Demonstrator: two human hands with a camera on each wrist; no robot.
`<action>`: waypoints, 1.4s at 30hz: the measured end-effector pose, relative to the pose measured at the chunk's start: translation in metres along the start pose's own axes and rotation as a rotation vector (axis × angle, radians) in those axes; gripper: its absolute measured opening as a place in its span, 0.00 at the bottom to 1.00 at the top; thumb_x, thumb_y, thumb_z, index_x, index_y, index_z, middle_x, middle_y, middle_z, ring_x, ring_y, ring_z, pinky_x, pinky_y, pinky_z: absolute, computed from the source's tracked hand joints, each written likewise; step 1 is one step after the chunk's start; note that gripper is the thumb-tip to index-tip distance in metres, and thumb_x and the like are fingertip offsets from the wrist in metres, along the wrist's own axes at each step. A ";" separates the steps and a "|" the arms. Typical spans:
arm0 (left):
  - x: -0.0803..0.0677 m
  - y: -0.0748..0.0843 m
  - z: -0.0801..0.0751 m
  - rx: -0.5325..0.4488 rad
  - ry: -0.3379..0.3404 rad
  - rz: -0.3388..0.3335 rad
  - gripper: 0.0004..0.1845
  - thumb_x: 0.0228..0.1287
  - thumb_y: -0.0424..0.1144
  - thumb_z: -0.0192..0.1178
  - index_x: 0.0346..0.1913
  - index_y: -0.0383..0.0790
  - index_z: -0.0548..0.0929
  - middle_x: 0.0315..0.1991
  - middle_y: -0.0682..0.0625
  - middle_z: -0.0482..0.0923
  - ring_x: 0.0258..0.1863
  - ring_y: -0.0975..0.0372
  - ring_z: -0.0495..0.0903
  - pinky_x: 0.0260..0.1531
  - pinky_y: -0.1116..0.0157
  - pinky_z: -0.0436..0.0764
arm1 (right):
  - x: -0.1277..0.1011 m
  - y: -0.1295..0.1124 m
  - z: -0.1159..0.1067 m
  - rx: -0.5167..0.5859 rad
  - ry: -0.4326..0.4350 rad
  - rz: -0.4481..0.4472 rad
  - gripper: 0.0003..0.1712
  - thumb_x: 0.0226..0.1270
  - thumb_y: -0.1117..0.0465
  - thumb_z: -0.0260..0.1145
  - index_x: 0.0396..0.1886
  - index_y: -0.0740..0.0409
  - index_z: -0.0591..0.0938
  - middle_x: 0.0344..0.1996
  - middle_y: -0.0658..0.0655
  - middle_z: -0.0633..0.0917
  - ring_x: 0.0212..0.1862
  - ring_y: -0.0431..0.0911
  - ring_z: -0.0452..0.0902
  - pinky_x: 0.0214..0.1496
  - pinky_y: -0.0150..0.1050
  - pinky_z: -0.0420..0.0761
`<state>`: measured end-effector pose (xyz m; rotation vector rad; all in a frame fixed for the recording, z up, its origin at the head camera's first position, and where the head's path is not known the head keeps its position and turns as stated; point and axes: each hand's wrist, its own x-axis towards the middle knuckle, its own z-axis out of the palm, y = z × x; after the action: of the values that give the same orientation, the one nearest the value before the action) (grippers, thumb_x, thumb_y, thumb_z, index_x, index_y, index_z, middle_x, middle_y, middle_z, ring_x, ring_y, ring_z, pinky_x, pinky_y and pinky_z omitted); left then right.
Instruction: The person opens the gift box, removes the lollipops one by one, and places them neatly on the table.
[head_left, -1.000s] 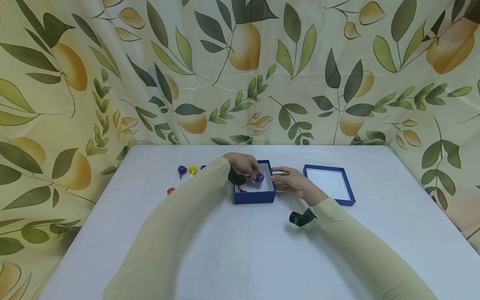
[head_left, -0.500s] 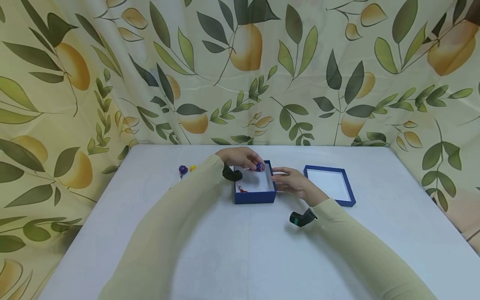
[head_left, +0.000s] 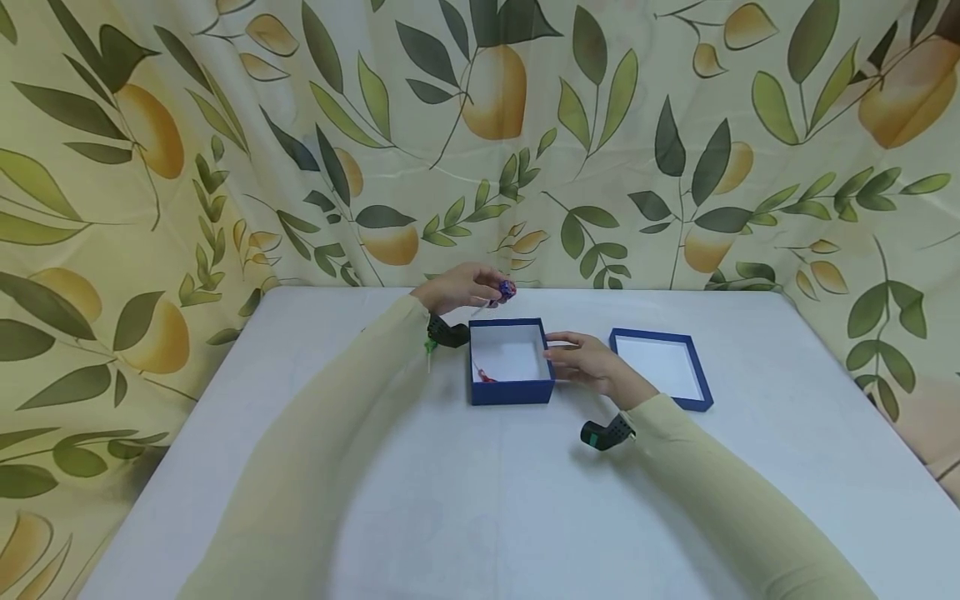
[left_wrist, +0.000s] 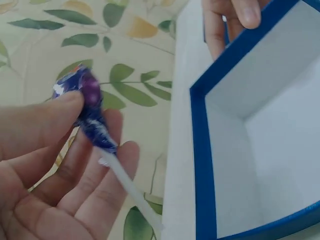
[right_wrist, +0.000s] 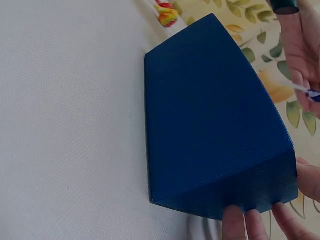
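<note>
My left hand (head_left: 461,287) is raised beyond the back left corner of the blue box (head_left: 512,392). Between thumb and fingers it pinches a purple-wrapped lollipop (left_wrist: 90,97), whose white stick slants downward in the left wrist view. The box stands without its lid, and a red-wrapped lollipop (head_left: 486,377) lies inside near the front left corner. My right hand (head_left: 592,367) holds the box's right wall: several fingertips (right_wrist: 233,220) rest against the outside and the thumb lies at the rim.
The blue-rimmed lid (head_left: 699,371) lies at the right, its white inside facing up. A green lollipop (head_left: 431,345) shows beside my left sleeve. A yellow-and-red lollipop (right_wrist: 167,15) appears past the box in the right wrist view. A patterned curtain (head_left: 480,150) hangs behind the table.
The left hand has lifted the purple lollipop out of the box, moving back and left. My sleeve now covers lollipops seen at left earlier, and a green one shows. The right hand stays put.
</note>
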<state>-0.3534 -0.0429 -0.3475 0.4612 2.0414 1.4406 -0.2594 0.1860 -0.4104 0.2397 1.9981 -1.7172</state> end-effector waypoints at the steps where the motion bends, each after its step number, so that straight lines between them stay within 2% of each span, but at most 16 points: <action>1: -0.001 0.000 -0.002 -0.020 0.017 0.006 0.20 0.68 0.27 0.51 0.62 0.33 0.70 0.59 0.39 0.72 0.57 0.51 0.74 0.61 0.59 0.74 | 0.000 0.000 0.000 0.001 0.001 0.001 0.33 0.68 0.63 0.58 0.71 0.59 0.60 0.53 0.56 0.74 0.55 0.49 0.71 0.68 0.48 0.69; 6: -0.011 -0.003 -0.011 -0.092 0.074 0.025 0.21 0.69 0.28 0.50 0.64 0.34 0.68 0.60 0.37 0.70 0.57 0.51 0.74 0.62 0.57 0.72 | 0.001 0.000 0.001 0.005 -0.014 -0.005 0.34 0.68 0.63 0.59 0.71 0.59 0.59 0.59 0.62 0.72 0.60 0.52 0.69 0.68 0.48 0.68; 12: -0.033 -0.014 -0.019 -0.131 0.105 0.010 0.21 0.69 0.28 0.48 0.65 0.31 0.66 0.61 0.34 0.69 0.62 0.45 0.70 0.63 0.55 0.71 | 0.002 0.000 0.000 0.003 -0.020 -0.005 0.34 0.68 0.63 0.58 0.71 0.59 0.58 0.66 0.66 0.66 0.59 0.51 0.69 0.68 0.48 0.68; 15: -0.045 -0.024 -0.023 -0.144 0.118 -0.003 0.21 0.70 0.28 0.47 0.64 0.31 0.66 0.62 0.34 0.68 0.63 0.44 0.68 0.64 0.55 0.70 | 0.003 0.002 0.000 -0.002 -0.019 -0.009 0.34 0.68 0.63 0.58 0.71 0.59 0.58 0.65 0.66 0.67 0.57 0.50 0.70 0.68 0.48 0.68; 18: -0.058 -0.035 -0.027 -0.176 0.127 -0.006 0.21 0.70 0.28 0.47 0.64 0.30 0.65 0.63 0.33 0.67 0.61 0.47 0.71 0.64 0.55 0.70 | 0.003 0.003 -0.001 -0.012 -0.018 -0.012 0.34 0.68 0.62 0.58 0.71 0.59 0.58 0.62 0.64 0.70 0.55 0.48 0.71 0.68 0.48 0.68; 24: -0.080 -0.057 -0.032 -0.212 0.157 -0.004 0.22 0.70 0.28 0.47 0.65 0.29 0.63 0.64 0.33 0.66 0.50 0.60 0.77 0.64 0.54 0.69 | 0.001 0.003 -0.001 -0.011 -0.016 -0.006 0.35 0.68 0.62 0.59 0.72 0.59 0.58 0.53 0.56 0.74 0.55 0.48 0.71 0.68 0.48 0.68; 30: -0.098 -0.076 -0.030 -0.243 0.240 -0.075 0.22 0.70 0.30 0.49 0.65 0.31 0.64 0.63 0.36 0.67 0.52 0.58 0.76 0.65 0.54 0.68 | 0.001 0.003 -0.001 -0.009 -0.020 -0.001 0.35 0.68 0.62 0.59 0.72 0.59 0.58 0.58 0.61 0.73 0.56 0.49 0.71 0.69 0.48 0.67; 36: -0.115 -0.095 -0.026 -0.229 0.270 -0.100 0.22 0.70 0.31 0.49 0.65 0.30 0.64 0.62 0.35 0.68 0.48 0.60 0.78 0.63 0.56 0.71 | 0.002 0.001 0.000 -0.018 -0.025 -0.006 0.34 0.69 0.61 0.58 0.72 0.58 0.58 0.64 0.64 0.68 0.57 0.49 0.70 0.69 0.47 0.67; 42: -0.124 -0.107 -0.024 -0.176 0.315 -0.130 0.23 0.69 0.32 0.51 0.64 0.30 0.65 0.61 0.35 0.69 0.54 0.52 0.78 0.62 0.56 0.72 | 0.004 -0.001 0.001 -0.017 -0.028 -0.005 0.35 0.68 0.60 0.59 0.72 0.57 0.57 0.65 0.64 0.67 0.59 0.50 0.70 0.69 0.47 0.67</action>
<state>-0.2680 -0.1713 -0.4085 0.0275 2.1114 1.6771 -0.2628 0.1845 -0.4110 0.2042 1.9942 -1.6968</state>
